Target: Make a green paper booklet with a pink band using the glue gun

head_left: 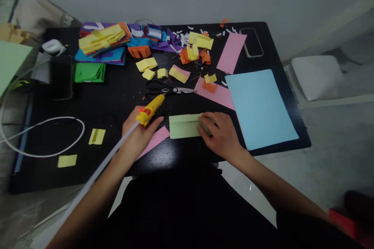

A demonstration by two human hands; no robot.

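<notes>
A yellow glue gun (151, 109) with a long white stick or cord trailing from its back is held in my left hand (137, 132), its nozzle pointing up and away. My right hand (220, 134) rests with fingers spread on the right end of a folded light green paper strip (184, 126), which lies near the table's front edge. A pink paper piece (154, 142) lies partly beside my left hand. Black-handled scissors (172, 90) lie just beyond the glue gun, blades to the right.
Light blue sheets (261, 109) lie at the right of the black table (111, 171). Pink strips (232, 52), yellow pieces and scraps are scattered at the back. Folded paper stacks (102, 41), a green bundle (90, 72), a phone (61, 78) and a white cable (83, 128) are on the left.
</notes>
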